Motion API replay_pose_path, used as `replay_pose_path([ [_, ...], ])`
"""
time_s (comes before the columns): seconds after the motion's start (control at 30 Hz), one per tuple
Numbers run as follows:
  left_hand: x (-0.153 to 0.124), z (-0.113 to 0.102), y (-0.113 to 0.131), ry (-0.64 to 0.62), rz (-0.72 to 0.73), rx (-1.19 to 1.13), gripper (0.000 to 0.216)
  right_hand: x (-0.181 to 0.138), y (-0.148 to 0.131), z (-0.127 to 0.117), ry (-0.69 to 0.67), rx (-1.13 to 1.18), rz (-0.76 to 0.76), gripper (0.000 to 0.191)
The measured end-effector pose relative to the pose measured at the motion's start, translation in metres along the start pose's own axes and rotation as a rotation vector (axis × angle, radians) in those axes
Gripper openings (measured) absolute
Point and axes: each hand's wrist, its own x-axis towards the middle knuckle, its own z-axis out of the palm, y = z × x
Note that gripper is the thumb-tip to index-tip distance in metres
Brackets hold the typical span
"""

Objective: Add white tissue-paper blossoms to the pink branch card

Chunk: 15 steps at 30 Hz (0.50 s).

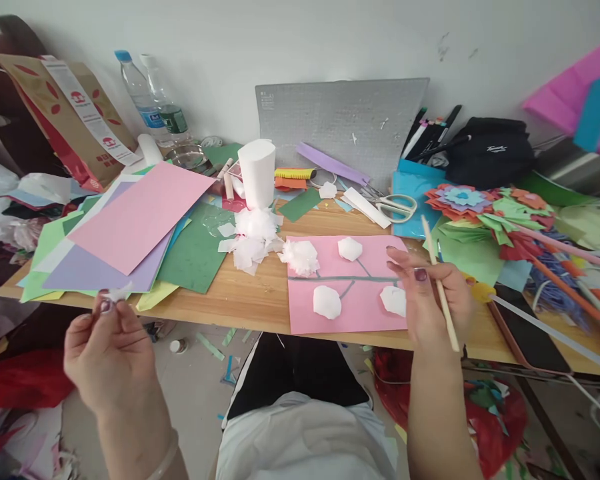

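Observation:
My left hand (111,353) is raised at the table's left front edge, fingertips pinched on a small scrap of white tissue paper (119,293). On the right, my right hand (437,300) holds a thin wooden stick (441,293) slanting between its fingers, above the right end of a pink card (355,320). The card bears a dark green branch line (340,278) with several white paper shapes, such as the lower left one (327,303). One shape (299,257) at the upper left is fluffy with tissue. Beside the card lies a heap of white tissue pieces (254,233).
A white paper cup (257,172) stands behind the tissue. Coloured sheets (143,217) are stacked at left, near bottles (140,97) and a paper bag (75,120). Scissors (397,208), paper flowers (460,200) and a phone (530,330) are at right.

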Motion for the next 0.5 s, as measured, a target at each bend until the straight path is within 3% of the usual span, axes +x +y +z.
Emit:
replay_pose_path([
  [0.17,-0.017,0.003,-0.006,-0.206,-0.045,0.046,0.026,0.000,-0.006,0.005,-0.067,0.195,0.107,0.024],
  [0.33,-0.064,0.031,-0.025,-0.570,-0.283,0.110,0.030,0.004,-0.025,0.001,-0.130,0.248,0.238,0.031],
  [0.5,-0.090,0.048,-0.034,-0.791,-0.480,0.158,0.033,-0.027,-0.043,-0.034,-0.227,0.128,0.289,0.047],
])
